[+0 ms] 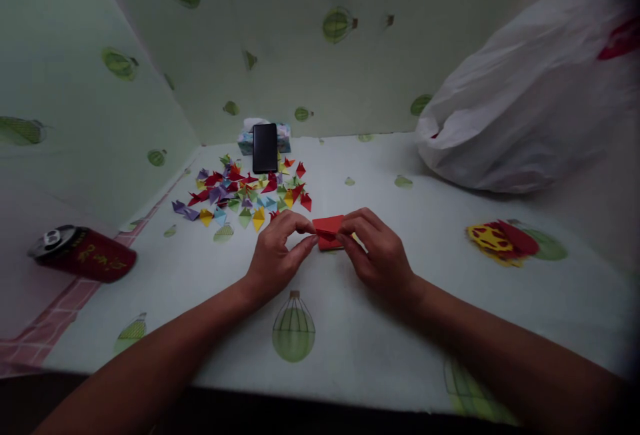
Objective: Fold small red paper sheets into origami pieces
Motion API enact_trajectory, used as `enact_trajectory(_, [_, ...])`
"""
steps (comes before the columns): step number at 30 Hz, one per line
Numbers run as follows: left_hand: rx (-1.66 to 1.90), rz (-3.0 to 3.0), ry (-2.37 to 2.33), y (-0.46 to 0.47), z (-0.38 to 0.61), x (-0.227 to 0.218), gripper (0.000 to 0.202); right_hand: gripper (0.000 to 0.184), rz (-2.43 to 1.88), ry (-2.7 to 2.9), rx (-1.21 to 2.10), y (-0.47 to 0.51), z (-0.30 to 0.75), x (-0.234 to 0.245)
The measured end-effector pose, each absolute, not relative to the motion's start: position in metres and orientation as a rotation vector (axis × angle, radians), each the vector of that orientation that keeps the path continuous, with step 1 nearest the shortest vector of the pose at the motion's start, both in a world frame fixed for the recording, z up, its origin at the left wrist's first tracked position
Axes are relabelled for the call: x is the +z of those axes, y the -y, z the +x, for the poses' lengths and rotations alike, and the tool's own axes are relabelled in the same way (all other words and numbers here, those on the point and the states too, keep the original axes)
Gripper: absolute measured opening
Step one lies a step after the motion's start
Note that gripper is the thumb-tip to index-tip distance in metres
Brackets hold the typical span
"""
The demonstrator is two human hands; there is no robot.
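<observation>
the left hand [277,248] and right hand [379,250] pinch opposite sides of a red paper [328,224] over the middle of the worktop [350,348], its folding seemingly only partway with more creases left, while many finished-looking paper shapes [243,190] lie scattered beyond the left hand.

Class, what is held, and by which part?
Folded red paper, pinched at its left side by the left hand and its right side by the right hand.

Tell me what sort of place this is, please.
Probably a table in the corner of a home room. The balloon-print walls look homely, a phone stands in front of a tissue box, and a drink can lies at the left.
</observation>
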State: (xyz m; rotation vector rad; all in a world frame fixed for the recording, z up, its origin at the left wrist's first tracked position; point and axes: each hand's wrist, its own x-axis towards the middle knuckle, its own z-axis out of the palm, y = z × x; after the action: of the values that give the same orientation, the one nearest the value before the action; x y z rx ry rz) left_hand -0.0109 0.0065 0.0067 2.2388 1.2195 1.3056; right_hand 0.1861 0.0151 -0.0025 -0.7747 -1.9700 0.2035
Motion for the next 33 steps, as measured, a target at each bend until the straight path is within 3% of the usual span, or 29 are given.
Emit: enact_trajectory(33, [1.295,2.399,-1.178,-0.0083,-0.0124,0.0063,0.006,0.018,-0.746,1.975,0.200,-0.0156,0.1863,-0.0046])
